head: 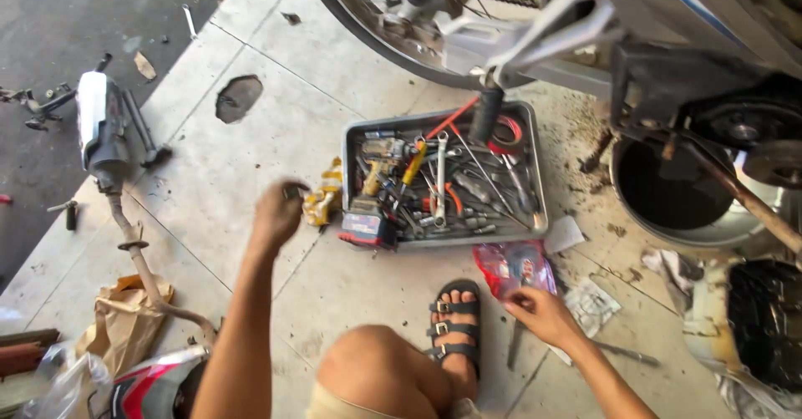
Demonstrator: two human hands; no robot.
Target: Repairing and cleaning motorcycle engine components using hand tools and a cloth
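My left hand (277, 213) hovers over the tiled floor just left of a metal tool tray (535, 156), fingers curled around a small dark object I cannot make out. A crumpled yellow wrapper (322, 204) lies between that hand and the tray. My right hand (540, 313) rests low by my sandalled foot (455, 333), fingers bent and touching the floor beside a clear plastic packet with red print (511, 268). The tray holds several wrenches, screwdrivers and pliers.
A motorcycle's rear wheel (393, 30) and engine (735, 126) stand at the top and right, over a round drain pan of dark oil (672, 189). A removed exhaust pipe (109, 147) lies at the left. A brown paper bag (125, 319) and red fairing (154, 381) sit lower left.
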